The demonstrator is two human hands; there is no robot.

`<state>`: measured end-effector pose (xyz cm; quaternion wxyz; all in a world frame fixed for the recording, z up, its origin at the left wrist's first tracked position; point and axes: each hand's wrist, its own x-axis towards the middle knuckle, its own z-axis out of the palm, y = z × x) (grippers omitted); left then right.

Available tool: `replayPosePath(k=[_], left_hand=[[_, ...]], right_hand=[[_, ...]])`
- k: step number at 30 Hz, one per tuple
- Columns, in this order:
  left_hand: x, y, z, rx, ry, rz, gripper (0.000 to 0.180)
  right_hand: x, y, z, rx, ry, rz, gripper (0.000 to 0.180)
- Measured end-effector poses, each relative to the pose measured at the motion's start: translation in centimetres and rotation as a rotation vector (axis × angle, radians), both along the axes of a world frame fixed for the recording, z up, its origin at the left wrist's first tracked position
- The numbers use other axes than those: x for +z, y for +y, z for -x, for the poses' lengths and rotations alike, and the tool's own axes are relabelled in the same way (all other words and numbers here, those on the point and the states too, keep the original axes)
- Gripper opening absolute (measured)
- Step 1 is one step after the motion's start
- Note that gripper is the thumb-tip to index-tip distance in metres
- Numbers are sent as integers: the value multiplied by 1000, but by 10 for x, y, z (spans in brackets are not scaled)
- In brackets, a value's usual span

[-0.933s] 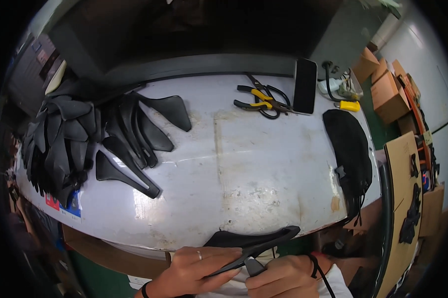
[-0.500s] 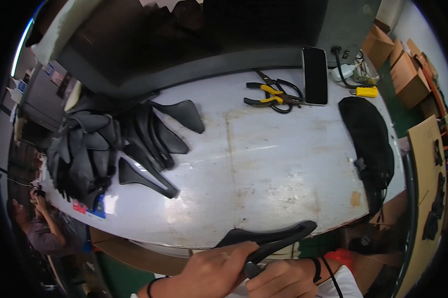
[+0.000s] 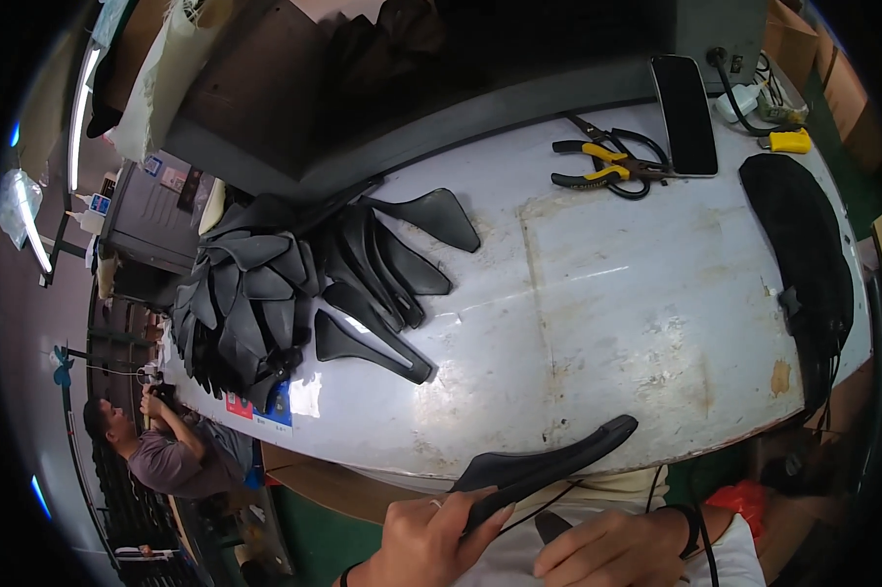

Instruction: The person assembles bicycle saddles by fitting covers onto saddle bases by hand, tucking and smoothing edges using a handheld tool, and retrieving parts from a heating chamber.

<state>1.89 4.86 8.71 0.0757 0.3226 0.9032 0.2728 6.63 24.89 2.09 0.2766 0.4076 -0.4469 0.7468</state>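
the left hand grips a black saddle shell at the near edge of the surface, the right hand is closed on a small dark tool under it, so the trimming step seems in hand and a steady hold is needed next.

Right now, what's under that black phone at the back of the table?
The phone lies on the white table, its lower edge over the tip of the yellow-handled pliers. Anything else beneath is covered.

My left hand grips a black saddle shell at the near edge of the white table; my right hand rests just below it. I see more shells piled at left, pliers and a phone far back.
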Motion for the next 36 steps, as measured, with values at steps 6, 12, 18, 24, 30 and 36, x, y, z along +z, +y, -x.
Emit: replayPosePath(k=[6, 12, 18, 24, 30, 36], left_hand=[[1, -3, 11, -63, -456, -202, 39], [-7, -8, 7, -35, -443, -138, 44], [-11, -11, 10, -36, -542, -150, 44], [-11, -12, 14, -26, -597, -124, 46], [-11, -8, 12, -48, -469, -135, 48], [-12, -3, 11, -35, -440, -151, 46]], right_hand=[[-3, -18, 6, -46, 99, 0, 32], [-9, -34, 9, -19, 129, 15, 27], [-10, -34, 23, 39, 175, -9, 28], [-27, -55, 26, 142, -88, 618, 25], [-17, -25, 16, 133, 1, 232, 21], [-21, -32, 15, 0, 91, 77, 25]])
